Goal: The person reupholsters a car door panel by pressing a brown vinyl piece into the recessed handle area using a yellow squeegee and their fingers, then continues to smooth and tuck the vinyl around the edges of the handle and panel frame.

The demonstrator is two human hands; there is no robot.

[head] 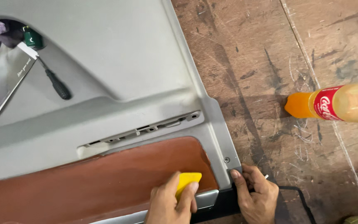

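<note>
We see a grey door panel (104,62) with a reddish-brown leather insert (104,182); our left hand (172,205) presses a yellow scraper (186,181) on it; our right hand (255,193) pinches the panel's corner.

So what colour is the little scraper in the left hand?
Yellow. The scraper, pressed by the left hand on the reddish-brown covering, shows best in the head view.

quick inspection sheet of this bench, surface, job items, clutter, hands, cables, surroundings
surface: scratched, stained brown wooden bench
job's things: grey door panel with brown leather insert; yellow scraper
clutter: plastic bottle lying on its side; screwdriver; papers at left
grippers: left hand presses the scraper on the insert; right hand grips the panel's corner
cables: black cord near right hand
surroundings: nothing seen
</note>
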